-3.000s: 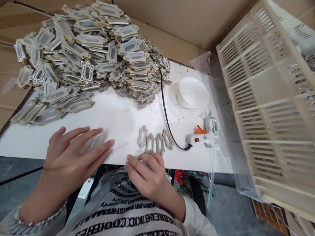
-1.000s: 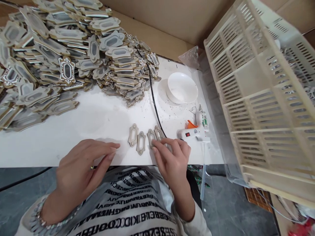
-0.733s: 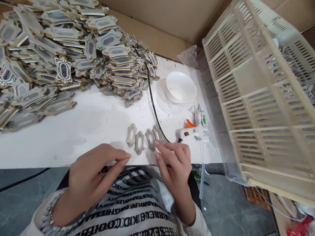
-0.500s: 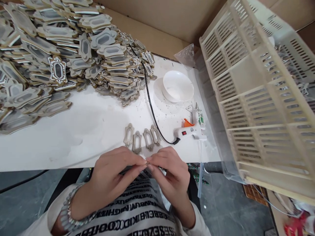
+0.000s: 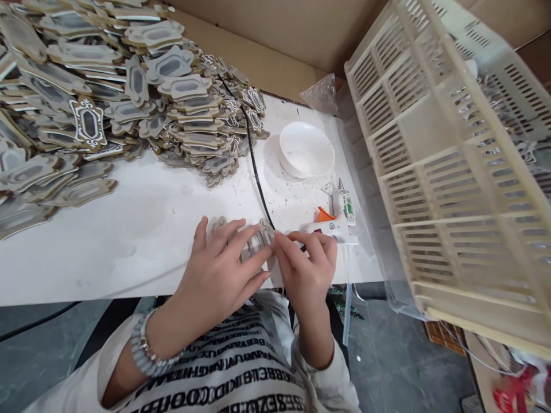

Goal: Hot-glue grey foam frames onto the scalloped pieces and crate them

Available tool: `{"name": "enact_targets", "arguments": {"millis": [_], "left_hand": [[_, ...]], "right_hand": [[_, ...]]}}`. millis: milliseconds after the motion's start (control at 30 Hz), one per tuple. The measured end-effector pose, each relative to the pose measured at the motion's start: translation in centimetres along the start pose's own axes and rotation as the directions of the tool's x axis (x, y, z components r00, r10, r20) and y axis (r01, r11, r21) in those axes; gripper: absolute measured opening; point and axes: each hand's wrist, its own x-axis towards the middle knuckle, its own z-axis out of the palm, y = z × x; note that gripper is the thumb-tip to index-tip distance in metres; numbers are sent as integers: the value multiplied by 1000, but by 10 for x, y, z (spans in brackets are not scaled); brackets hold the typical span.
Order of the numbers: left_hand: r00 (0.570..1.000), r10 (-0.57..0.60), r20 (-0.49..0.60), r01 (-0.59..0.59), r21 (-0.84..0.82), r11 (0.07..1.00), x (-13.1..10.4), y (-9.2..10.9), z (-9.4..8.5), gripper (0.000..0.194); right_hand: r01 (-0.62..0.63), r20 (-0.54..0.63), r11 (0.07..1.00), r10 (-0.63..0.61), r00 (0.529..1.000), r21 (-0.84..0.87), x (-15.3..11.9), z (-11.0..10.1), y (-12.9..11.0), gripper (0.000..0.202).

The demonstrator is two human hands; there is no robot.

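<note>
My left hand [image 5: 221, 275] lies spread, fingers apart, over a short row of small grey-brown ornate frames near the table's front edge. Its fingers hide most of that row; one small frame [image 5: 266, 232] shows beyond the fingertips. Right beside it is my right hand [image 5: 305, 269], thumb and fingers pinched together at the row's right end. Whatever is in that pinch is too small or hidden to make out. The white glue gun [image 5: 340, 231] with an orange trigger lies just right of my right hand, partly covered by its fingers.
A large heap of similar frames [image 5: 181, 86] fills the back left. The black cable [image 5: 258, 180] crosses the white table [image 5: 150, 229]. A white bowl [image 5: 297, 163] stands farther back. At the right, a slatted cream crate [image 5: 424, 120] leans beside clear plastic sheeting.
Both hands have moved forward from the table edge to the frame row and parted from their joint pinch. My left hand has opened and spread; my right remains pinched.
</note>
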Motion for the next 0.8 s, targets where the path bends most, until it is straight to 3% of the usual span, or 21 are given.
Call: {"name": "enact_targets", "arguments": {"millis": [167, 633, 800], "left_hand": [[998, 22, 53, -19, -56, 998, 1, -3, 1, 30], [998, 21, 52, -16, -89, 996, 0, -5, 1, 24], [999, 29, 43, -25, -87, 996, -1, -5, 2, 24]], "right_hand": [[16, 29, 1000, -15, 999, -13, 0, 1, 3, 15], [122, 95, 989, -114, 989, -86, 1, -6, 8, 17], [166, 171, 981, -148, 974, -102, 0, -10, 9, 17]]}}
